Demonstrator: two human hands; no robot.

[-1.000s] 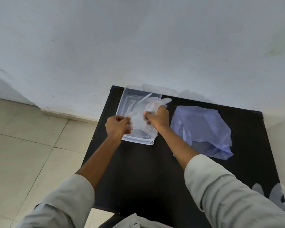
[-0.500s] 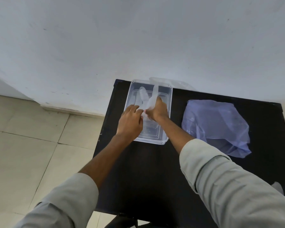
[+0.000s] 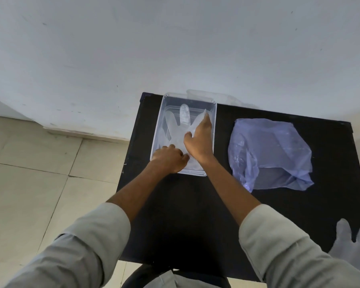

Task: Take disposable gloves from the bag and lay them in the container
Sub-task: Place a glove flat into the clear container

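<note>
A clear disposable glove (image 3: 176,126) lies spread out in the clear plastic container (image 3: 158,129) at the table's far left, its fingers pointing towards the wall. My left hand (image 3: 170,157) is curled on the glove's cuff at the container's near end. My right hand (image 3: 199,141) lies flat on the glove's right side, with its fingers stretched along one glove finger. The pale blue plastic bag (image 3: 272,152) sits crumpled to the right of the container, and neither hand touches it.
The black table (image 3: 185,204) stands against a white wall, with tiled floor to its left. Another clear glove (image 3: 353,244) lies at the table's near right corner. A dark chair seat shows at the bottom edge.
Both hands lowered the glove from above the container down into it. My right hand went from gripping the glove to lying flat on it, and the glove is now spread out.
</note>
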